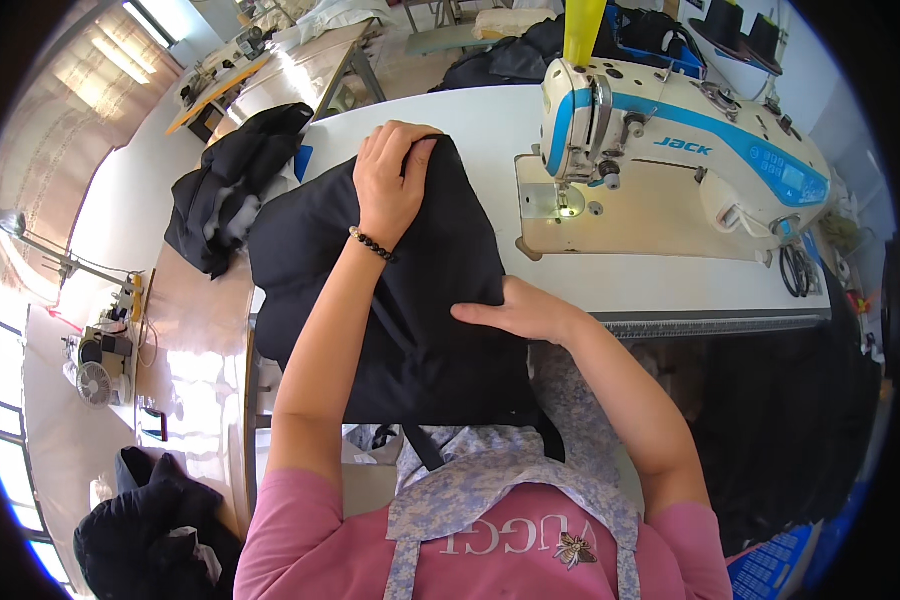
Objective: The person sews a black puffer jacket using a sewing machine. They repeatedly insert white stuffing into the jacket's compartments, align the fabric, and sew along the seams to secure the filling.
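Observation:
A black fabric piece [440,260] lies over the front of the white sewing table and hangs past its near edge, with two narrow straps [423,447] at its lower end. My left hand [395,175] grips its far edge, fingers curled over the corner. On the right side edge, my right hand [530,312] pinches the cloth, thumb on top and the other fingers hidden beneath. To the right stands a white and blue sewing machine [670,150]; its lit needle area [570,202] is apart from the cloth.
Another black fabric bundle [235,190] rests at the table's left end. Dark padded clothing [155,530] is piled at lower left, near a small fan [94,383]. Dark thread cones [725,22] stand at upper right. A ruler strip [710,323] runs along the table's front edge.

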The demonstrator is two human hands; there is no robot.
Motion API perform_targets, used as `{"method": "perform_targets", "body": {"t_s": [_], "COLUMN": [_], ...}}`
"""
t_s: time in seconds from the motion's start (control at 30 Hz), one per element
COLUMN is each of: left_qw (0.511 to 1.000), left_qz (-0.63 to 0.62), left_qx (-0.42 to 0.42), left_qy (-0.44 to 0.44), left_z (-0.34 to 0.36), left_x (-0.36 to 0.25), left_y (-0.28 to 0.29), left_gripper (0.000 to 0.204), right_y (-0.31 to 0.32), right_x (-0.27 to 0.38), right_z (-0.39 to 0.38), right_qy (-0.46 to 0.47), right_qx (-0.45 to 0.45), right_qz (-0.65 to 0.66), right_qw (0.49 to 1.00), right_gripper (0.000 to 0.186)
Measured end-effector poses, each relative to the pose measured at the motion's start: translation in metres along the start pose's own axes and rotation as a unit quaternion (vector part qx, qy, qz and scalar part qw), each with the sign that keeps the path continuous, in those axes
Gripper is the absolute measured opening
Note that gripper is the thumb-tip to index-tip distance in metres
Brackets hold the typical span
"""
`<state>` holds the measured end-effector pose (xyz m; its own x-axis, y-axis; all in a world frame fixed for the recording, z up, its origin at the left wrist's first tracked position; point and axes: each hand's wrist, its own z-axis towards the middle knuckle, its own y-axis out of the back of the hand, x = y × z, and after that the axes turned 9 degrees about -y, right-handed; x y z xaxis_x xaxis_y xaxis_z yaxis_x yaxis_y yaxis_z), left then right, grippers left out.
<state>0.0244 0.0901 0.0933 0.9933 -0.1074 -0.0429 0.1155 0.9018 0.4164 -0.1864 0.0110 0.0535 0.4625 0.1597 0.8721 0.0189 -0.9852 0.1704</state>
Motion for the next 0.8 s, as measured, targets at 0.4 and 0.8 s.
{"method": "perform_targets", "body": {"t_s": [0.4,0.8], "left_qw": [0.995,0.955], "left_qz": [-0.002,0.05], "left_qx": [0.059,0.281], "left_qy": [0.083,-0.077], "left_z": [-0.018,-0.045], "left_x": [0.016,0.037], "left_y": [-0.057,-0.157], "left_gripper": [0.008,0.009], "right_y": [-0.016,-0.009], "right_x": [-0.056,-0.073], "right_z": [-0.001,0.0], "right_qy": [0.226,0.061], "right_qx": [-0.362,-0.445], "right_qz": [-0.05,-0.418], "right_qw": [0.903,0.79], "right_gripper": [0.068,0.04]}}
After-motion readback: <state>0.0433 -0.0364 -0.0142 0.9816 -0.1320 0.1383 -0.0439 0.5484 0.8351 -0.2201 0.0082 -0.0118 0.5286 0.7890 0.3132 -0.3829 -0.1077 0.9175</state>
